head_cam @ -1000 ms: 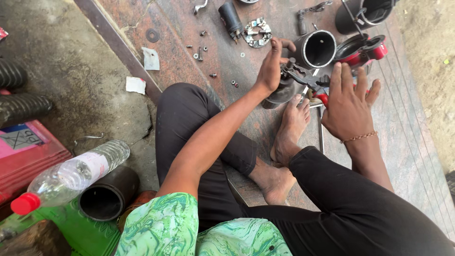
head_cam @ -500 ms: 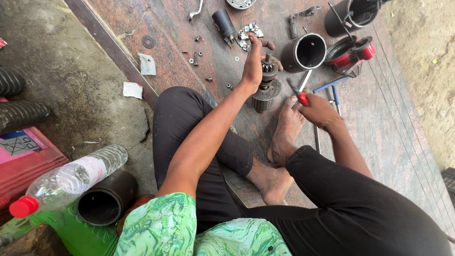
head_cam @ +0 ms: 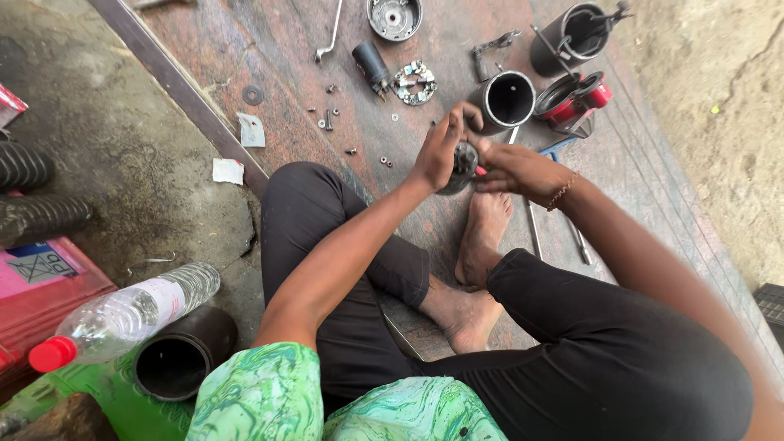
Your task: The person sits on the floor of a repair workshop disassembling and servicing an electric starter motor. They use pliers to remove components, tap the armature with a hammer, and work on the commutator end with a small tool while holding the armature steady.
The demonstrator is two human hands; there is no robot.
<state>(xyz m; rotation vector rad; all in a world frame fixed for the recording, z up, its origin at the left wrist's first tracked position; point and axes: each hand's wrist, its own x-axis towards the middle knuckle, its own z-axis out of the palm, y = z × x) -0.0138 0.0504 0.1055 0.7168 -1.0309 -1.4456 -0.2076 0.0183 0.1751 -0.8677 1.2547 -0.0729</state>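
Observation:
My left hand (head_cam: 439,151) grips a dark, round metal motor part (head_cam: 465,162) and holds it up above my bare feet. My right hand (head_cam: 518,169) is closed against the part's right side. A small bit of a red-handled tool (head_cam: 483,171) shows between its fingers, and the tool's tip is hidden. A bracelet sits on my right wrist. Just beyond my hands an open black cylinder housing (head_cam: 510,100) lies on the rusty metal floor plate (head_cam: 286,49).
On the plate lie a brush ring (head_cam: 415,82), a small black cylinder (head_cam: 371,64), a round end cap (head_cam: 394,16), a bent wrench (head_cam: 329,33), loose bolts (head_cam: 327,118), a red-and-black round part (head_cam: 576,94) and a black can with tools (head_cam: 572,37). At left are a plastic bottle (head_cam: 122,314), a black pipe (head_cam: 184,355) and corrugated hoses (head_cam: 33,192).
My right hand has closed on the red-handled tool and moved left to the motor part. My left hand has shifted its grip on the part as both hands come together.

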